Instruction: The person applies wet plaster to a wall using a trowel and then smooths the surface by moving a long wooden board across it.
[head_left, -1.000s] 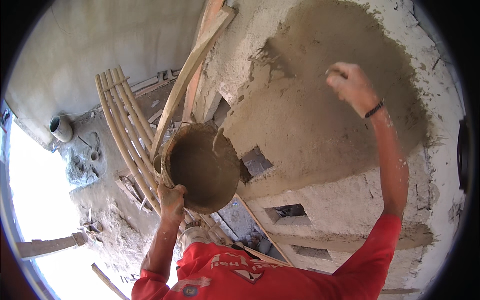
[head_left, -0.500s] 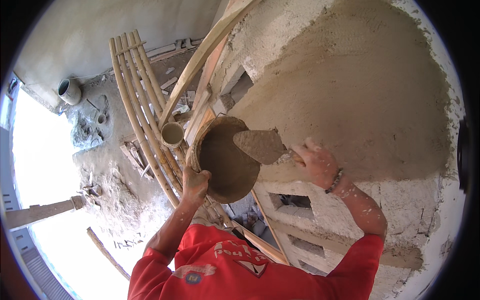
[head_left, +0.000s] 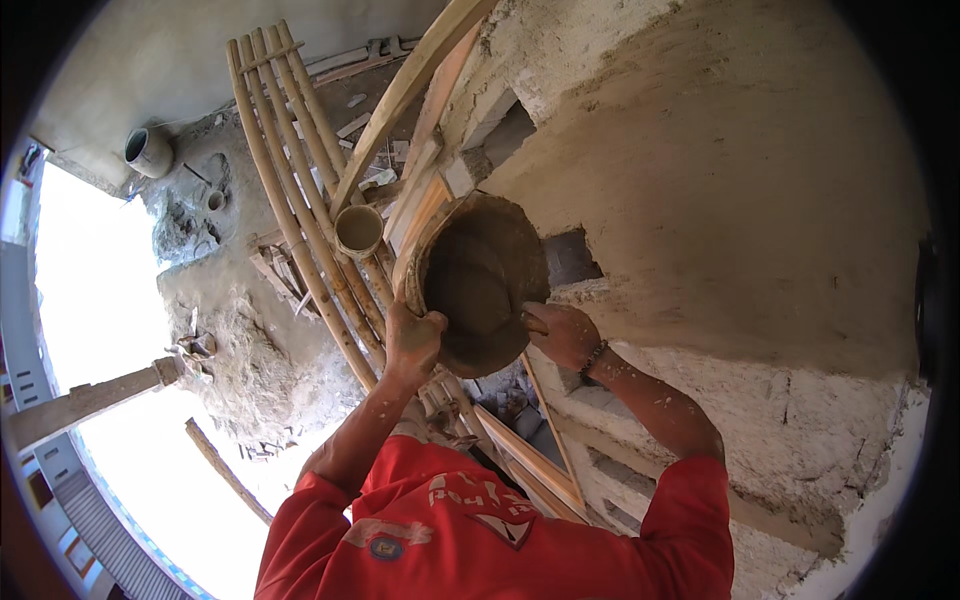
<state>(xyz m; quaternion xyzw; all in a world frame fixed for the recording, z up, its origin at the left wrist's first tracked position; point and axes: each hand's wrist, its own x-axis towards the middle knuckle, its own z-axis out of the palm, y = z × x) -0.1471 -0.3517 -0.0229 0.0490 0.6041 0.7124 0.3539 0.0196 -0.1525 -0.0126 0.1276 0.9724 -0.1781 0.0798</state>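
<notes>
My left hand [head_left: 414, 338] grips the near-left rim of a round mortar bucket [head_left: 412, 262], its thumb over the edge. The bucket is tilted, and wet grey-brown mortar [head_left: 475, 290] lies inside. At the bucket's right rim, my right hand [head_left: 565, 336] is closed round the handle of a trowel [head_left: 533, 323]. The trowel's blade reaches into the bucket and is hard to tell from the mortar. To the right rises a wall with a broad coat of fresh brown plaster [head_left: 740, 200].
Bamboo poles [head_left: 290, 215] run lengthwise at left, with a small pail [head_left: 359, 231] by them. A curved wooden beam [head_left: 410, 95] crosses above. Openings such as this square hole [head_left: 571, 256] pierce the wall. Farther left lie a grey bucket [head_left: 149, 152] and a sand heap [head_left: 245, 350].
My right hand has drawn the trowel from beside the wall left and down into the bucket. My left hand still holds the rim; the view has shifted slightly.
</notes>
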